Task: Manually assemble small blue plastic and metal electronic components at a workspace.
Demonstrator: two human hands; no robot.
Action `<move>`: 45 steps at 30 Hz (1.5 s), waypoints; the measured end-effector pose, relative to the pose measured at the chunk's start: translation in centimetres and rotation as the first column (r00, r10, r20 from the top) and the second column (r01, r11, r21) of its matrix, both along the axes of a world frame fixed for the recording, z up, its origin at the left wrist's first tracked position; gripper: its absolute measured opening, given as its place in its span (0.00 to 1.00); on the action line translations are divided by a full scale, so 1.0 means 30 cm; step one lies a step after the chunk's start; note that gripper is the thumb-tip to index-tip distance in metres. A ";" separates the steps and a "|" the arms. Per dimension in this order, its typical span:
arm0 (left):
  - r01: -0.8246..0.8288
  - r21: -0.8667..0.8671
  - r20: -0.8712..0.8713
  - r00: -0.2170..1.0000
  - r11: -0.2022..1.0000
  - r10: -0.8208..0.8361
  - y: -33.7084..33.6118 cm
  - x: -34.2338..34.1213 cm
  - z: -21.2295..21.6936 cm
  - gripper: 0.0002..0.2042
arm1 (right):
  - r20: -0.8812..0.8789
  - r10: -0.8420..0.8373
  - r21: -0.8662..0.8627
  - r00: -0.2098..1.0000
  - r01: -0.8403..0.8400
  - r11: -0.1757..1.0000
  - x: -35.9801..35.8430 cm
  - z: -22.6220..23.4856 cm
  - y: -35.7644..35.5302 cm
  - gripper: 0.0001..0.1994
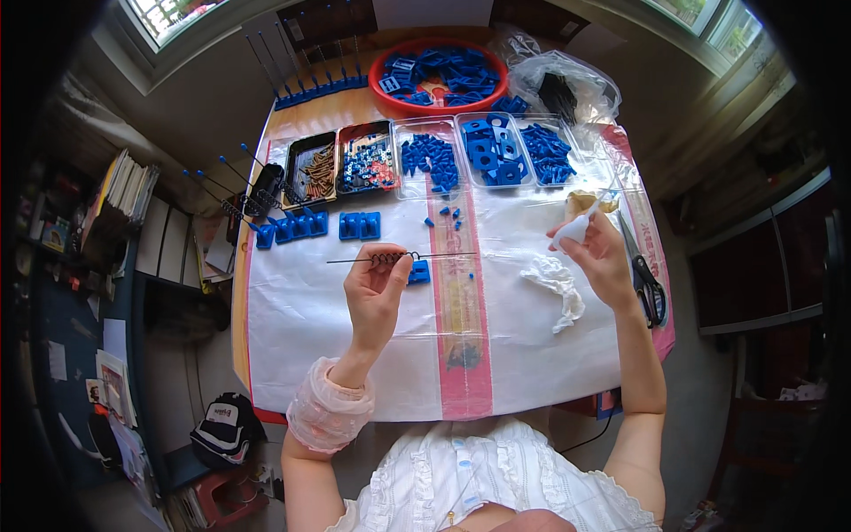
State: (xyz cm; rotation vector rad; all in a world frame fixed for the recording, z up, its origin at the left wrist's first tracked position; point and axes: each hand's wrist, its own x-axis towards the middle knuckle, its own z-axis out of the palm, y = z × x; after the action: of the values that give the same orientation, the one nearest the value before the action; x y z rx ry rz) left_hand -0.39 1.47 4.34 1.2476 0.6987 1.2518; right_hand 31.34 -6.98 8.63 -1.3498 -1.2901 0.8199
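Between thumb and fingers, my left hand [374, 288] pinches a thin metal rod [452, 254] that lies roughly level, with a dark coiled spring [388, 259] around its middle. A small blue plastic block [419, 272] sits right by the thumb; whether it is joined to the rod I cannot tell. My right hand [603, 257] is closed on a small white bottle-like thing [572, 232], partly hidden by the fingers. Below that hand lies a crumpled white tissue [558, 291]. A few small blue caps [443, 217] are scattered ahead of my hands.
Trays of screws [319, 168], nuts [368, 168] and blue parts [492, 152] line the back. Behind stands a red basin [378, 93] of blue pieces. Blue blocks [359, 225] sit at left, some bearing upright rods. Black-handled scissors [650, 288] lie at right.
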 end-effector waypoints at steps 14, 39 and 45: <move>-0.054 0.057 -0.013 0.998 0.997 0.055 0.013 0.002 -0.002 0.04 | -0.529 -0.003 -0.073 0.849 -0.042 0.996 0.056 -0.127 -0.017 0.14; -0.061 0.059 -0.032 0.997 0.996 0.063 0.015 0.010 -0.027 0.03 | -0.410 -0.125 -0.096 0.904 0.093 0.991 0.014 -0.122 -0.047 0.08; -0.057 0.051 -0.031 0.998 0.997 0.059 0.014 0.009 -0.029 0.03 | -0.420 -0.113 -0.104 0.900 0.077 0.992 0.006 -0.117 -0.047 0.06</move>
State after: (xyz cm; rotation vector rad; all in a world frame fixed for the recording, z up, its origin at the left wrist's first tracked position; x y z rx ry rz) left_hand -0.13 1.90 3.47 1.2997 0.7357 1.3059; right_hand 31.51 -8.40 5.13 -1.2023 -0.8478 1.0430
